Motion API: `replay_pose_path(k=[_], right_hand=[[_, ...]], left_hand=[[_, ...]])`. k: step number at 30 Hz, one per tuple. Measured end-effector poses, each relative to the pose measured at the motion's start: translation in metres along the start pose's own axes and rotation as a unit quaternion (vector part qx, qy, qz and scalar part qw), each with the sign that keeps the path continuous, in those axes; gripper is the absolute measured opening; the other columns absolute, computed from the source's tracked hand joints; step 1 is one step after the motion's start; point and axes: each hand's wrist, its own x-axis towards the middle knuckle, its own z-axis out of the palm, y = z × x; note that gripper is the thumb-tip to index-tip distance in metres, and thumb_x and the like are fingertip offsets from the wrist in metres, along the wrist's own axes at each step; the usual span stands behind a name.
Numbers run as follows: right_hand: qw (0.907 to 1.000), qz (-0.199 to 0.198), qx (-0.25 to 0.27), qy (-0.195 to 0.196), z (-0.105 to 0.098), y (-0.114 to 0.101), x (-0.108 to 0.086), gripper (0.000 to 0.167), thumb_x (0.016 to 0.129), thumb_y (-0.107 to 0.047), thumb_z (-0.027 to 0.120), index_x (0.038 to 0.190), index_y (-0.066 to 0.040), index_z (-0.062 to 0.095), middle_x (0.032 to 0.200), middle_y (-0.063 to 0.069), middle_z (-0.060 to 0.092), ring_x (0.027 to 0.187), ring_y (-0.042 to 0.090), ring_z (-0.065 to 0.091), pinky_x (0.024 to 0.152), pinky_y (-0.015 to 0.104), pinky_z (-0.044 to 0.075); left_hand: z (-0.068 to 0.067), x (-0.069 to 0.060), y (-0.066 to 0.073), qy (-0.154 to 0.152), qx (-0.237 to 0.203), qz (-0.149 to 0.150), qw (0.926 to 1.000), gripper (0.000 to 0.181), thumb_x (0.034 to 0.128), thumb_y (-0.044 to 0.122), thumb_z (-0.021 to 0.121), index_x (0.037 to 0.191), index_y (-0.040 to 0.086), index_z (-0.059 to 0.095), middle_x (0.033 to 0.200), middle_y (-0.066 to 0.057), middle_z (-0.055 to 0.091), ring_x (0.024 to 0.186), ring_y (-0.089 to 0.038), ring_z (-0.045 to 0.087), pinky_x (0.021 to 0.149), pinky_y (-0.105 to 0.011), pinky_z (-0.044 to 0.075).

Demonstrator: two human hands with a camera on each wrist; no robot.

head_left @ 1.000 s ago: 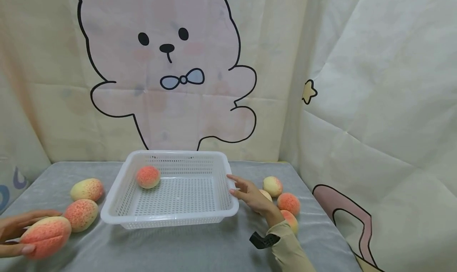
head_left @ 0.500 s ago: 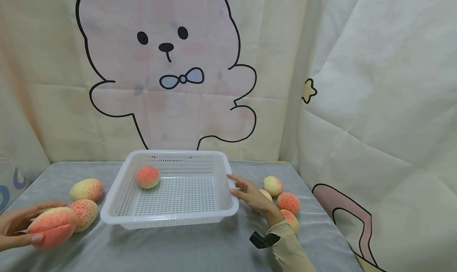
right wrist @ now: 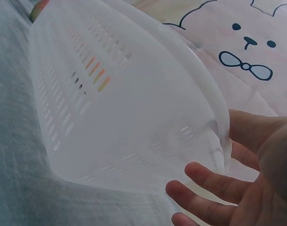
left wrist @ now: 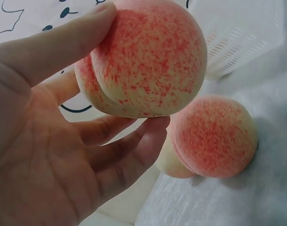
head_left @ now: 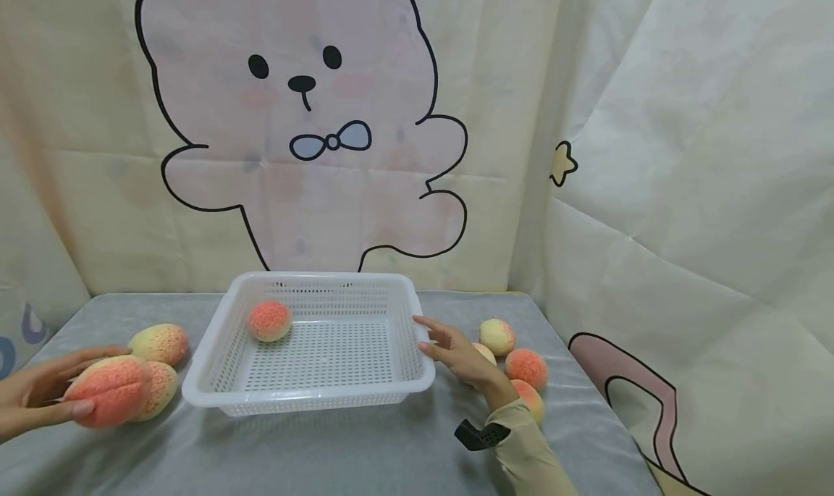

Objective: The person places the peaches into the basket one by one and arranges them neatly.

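Observation:
My left hand (head_left: 40, 394) grips a red-and-yellow peach (head_left: 112, 391) at the left side, thumb in front and fingers behind. In the left wrist view the held peach (left wrist: 150, 59) hangs above the cloth, clear of the palm. Behind it are two other peaches, a redder one (head_left: 160, 390) partly hidden by it and a yellower one (head_left: 159, 343). A white perforated basket (head_left: 306, 402) stands in the middle with one peach (head_left: 270, 321) inside at its left. My right hand (head_left: 464, 355) holds the basket's right rim; the right wrist view shows the thumb at the rim (right wrist: 221, 110).
Several peaches (head_left: 527, 368) lie right of the basket, beside and partly behind my right wrist. Grey cloth (head_left: 293, 452) covers the table. A curtain with a bear drawing (head_left: 313, 213) hangs behind, and a pale curtain (head_left: 704, 192) at the right.
My left hand has carried its peach rightward and away from the table's front, so it now overlaps more of the redder peach. My right hand stays at the basket rim.

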Motion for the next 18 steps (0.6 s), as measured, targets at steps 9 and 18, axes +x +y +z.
replay_pose_path(k=[9,18], right_hand=[[0.9997,0.020,0.007,0.010,0.001,-0.002,-0.001,0.061,0.105,-0.022,0.055,0.160,-0.011,0.030,0.153,0.021,0.048,0.138,0.036,0.049,0.108,0.044,0.046],[0.9998,0.017,0.009,0.008,0.000,0.000,0.000,0.061,0.105,-0.021,0.055,0.160,-0.012,0.030,0.155,0.021,0.046,0.139,0.038,0.048,0.108,0.045,0.047]], left_hand=[[0.000,0.010,0.021,0.019,-0.002,0.003,0.9998,0.058,0.1045,0.003,0.047,0.158,0.011,0.025,0.132,0.041,0.042,0.108,0.013,0.054,0.073,-0.021,0.056],[0.000,0.026,0.053,0.059,0.032,-0.050,0.9965,0.056,0.1062,0.018,0.052,0.155,0.033,0.029,0.119,0.044,0.045,0.101,0.018,0.053,0.071,-0.022,0.056]])
